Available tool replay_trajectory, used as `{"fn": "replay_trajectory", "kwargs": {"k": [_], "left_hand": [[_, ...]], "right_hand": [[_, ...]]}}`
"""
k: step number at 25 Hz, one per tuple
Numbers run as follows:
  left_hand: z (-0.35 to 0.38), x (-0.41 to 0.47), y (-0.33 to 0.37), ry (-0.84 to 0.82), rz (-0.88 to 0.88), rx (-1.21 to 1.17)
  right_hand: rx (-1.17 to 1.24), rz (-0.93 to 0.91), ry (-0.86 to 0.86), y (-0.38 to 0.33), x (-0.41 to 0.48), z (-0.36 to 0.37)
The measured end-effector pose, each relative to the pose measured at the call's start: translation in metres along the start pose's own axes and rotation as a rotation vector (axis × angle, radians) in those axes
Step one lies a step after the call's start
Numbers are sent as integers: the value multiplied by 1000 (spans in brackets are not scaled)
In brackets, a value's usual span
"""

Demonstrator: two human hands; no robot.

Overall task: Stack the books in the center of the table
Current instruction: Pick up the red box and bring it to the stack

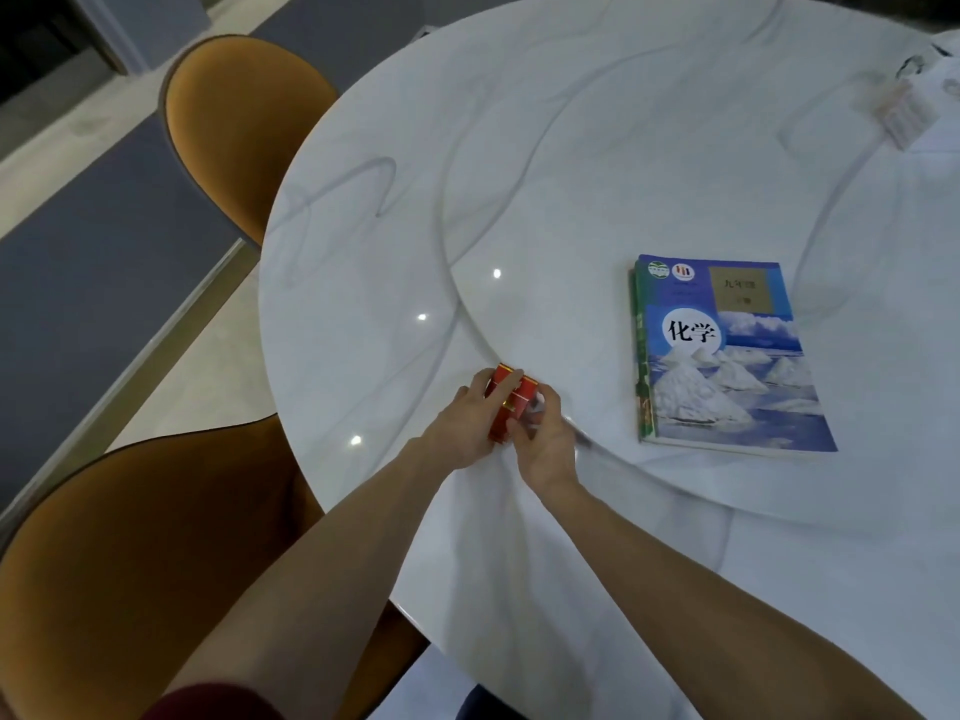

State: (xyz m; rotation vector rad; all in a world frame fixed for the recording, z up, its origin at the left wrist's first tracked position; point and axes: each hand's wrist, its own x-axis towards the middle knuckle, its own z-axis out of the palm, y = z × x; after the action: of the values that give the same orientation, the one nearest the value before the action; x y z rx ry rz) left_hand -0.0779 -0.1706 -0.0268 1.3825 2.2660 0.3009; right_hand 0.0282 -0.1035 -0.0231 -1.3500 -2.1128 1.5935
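Note:
A blue textbook (727, 356) with white mounds on its cover lies on top of a green-edged book (638, 356), stacked on the round white marble table (519, 148). Left of the stack, near the table's front-left edge, my left hand (460, 426) and my right hand (545, 439) both grip a small red box (511, 397) with gold trim. The left hand holds its left side, the right hand its lower right side. Fingers hide part of the box.
Two orange chairs stand at the table's left, one at the back (234, 127) and one near me (145, 553). A small pale packet (901, 114) lies at the far right of the table. A raised turntable disc (675, 174) covers the table's middle.

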Motion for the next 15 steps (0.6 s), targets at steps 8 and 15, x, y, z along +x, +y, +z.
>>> {"fn": "replay_trajectory", "kwargs": {"k": [8, 15], "left_hand": [[-6, -6, 1, 7, 20, -73], [-27, -4, 25, 62, 120, -2]], "right_hand": [[110, 33, -15, -7, 1, -7], [106, 1, -35, -15, -2, -49]]}}
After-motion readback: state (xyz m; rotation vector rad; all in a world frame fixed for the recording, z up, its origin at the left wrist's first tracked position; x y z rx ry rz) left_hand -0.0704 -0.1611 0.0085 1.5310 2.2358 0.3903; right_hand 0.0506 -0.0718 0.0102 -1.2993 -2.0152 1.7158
